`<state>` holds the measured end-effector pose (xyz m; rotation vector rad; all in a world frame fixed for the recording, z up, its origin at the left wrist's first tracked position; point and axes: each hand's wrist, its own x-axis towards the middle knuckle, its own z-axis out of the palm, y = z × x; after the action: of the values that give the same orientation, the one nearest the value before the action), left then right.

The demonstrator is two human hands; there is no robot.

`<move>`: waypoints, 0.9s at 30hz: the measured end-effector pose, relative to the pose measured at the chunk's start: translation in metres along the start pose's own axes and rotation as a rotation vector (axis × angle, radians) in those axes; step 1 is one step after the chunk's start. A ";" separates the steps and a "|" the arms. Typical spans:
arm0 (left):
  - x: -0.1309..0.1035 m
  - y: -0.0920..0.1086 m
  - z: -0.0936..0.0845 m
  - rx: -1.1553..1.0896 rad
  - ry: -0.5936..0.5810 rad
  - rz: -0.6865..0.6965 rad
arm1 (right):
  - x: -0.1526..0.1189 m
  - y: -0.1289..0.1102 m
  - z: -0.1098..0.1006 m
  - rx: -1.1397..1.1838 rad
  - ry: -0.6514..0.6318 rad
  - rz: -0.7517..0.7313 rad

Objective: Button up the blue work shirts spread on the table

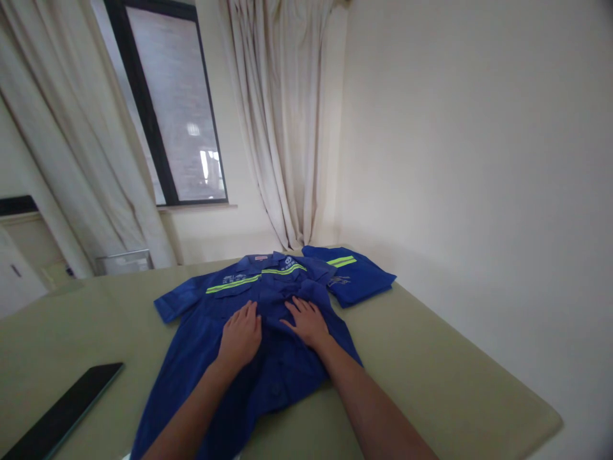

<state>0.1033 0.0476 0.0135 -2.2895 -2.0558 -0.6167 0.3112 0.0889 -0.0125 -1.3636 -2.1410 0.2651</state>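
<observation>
A blue short-sleeved work shirt [278, 374] lies spread face up, its collar toward the wall and a yellow-green reflective stripe across the chest. My left hand [242, 332] rests on the middle of its front, below the chest pocket, with the fingers stretched out. On the other side of the front, my right hand [306, 321] lies flat with its fingers spread. Neither hand appears to grip the cloth. Part of the shirt's lower left side is hidden under my left forearm.
A folded blue garment [366, 278] with a reflective stripe lies beyond the shirt at the right, by the wall. A dark flat panel [67, 409] is at the front left of the green-topped table [431, 358]. Curtains [287, 128] and a window stand behind.
</observation>
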 end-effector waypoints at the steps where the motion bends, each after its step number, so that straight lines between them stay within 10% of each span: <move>1: -0.016 0.005 0.002 0.011 -0.010 -0.002 | 0.004 0.001 -0.001 0.034 0.043 -0.017; 6: -0.070 0.009 0.013 0.042 -0.125 0.030 | 0.011 -0.005 -0.022 0.112 0.232 -0.050; 11: -0.049 -0.005 0.009 0.029 -0.119 0.058 | -0.020 -0.029 -0.047 0.158 0.365 -0.102; 17: -0.044 -0.004 -0.008 -0.105 0.000 0.106 | -0.069 -0.060 -0.042 -0.051 -0.145 -0.208; 27: -0.073 0.016 -0.032 -0.424 -0.323 0.319 | -0.063 -0.038 -0.042 -0.096 -0.197 0.008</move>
<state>0.1047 -0.0327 0.0264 -3.0563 -1.7270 -0.7655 0.3253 0.0108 0.0155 -1.4521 -2.3371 0.3155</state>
